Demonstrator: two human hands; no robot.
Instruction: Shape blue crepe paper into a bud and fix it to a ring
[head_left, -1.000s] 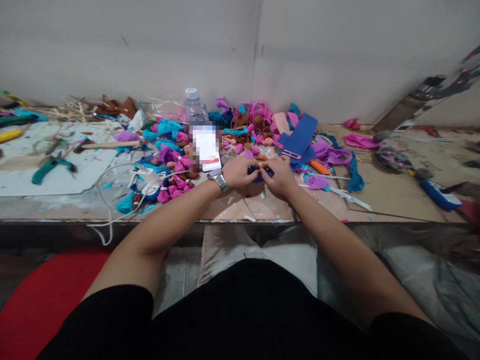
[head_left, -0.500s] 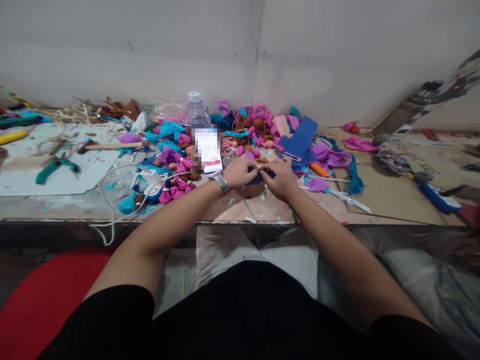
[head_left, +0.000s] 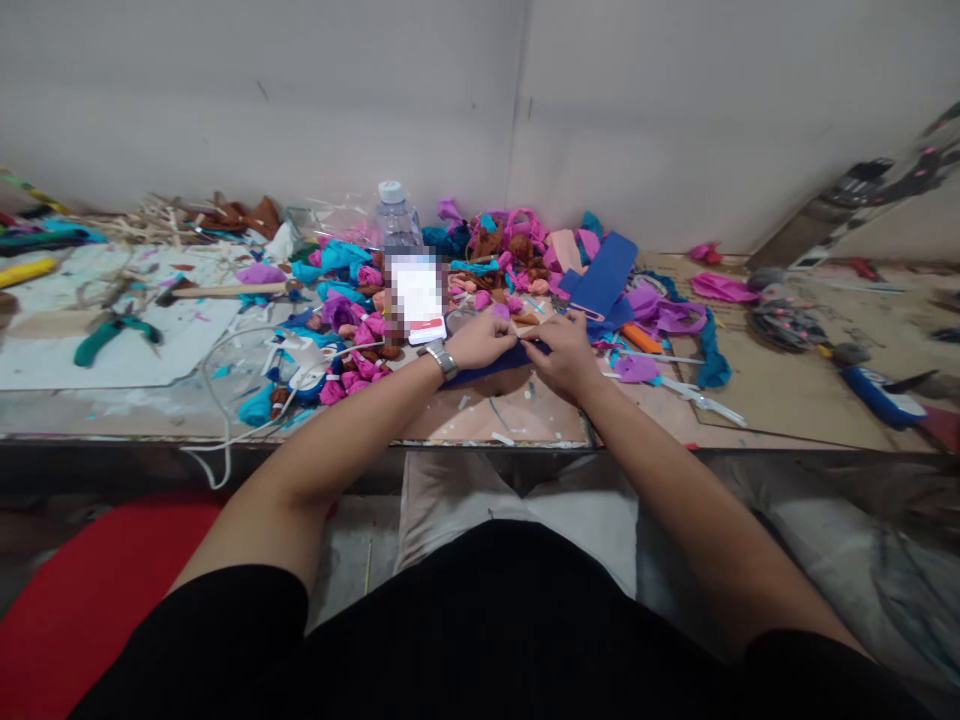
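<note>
My left hand [head_left: 480,340] and my right hand [head_left: 561,352] meet over the workbench [head_left: 525,415], fingers pinched together on a dark blue strip of crepe paper [head_left: 486,368]. The strip runs from between the fingertips down under my left wrist, which wears a metal watch [head_left: 440,359]. Both hands are closed on it. Just beyond them lie small pink and brown paper buds [head_left: 510,300] and a phone [head_left: 418,298] with a lit screen.
A heap of pink, teal, purple and brown paper pieces [head_left: 352,330] covers the bench's middle. A plastic water bottle [head_left: 393,218] stands behind the phone. A blue paper sheet [head_left: 604,272], scissors [head_left: 694,395], green pliers [head_left: 112,335], a hammer [head_left: 221,290] and a white cable [head_left: 225,400] lie around.
The blue paper between my hands has been drawn out into a longer strip reaching under my left wrist. The hands have stayed in the same place.
</note>
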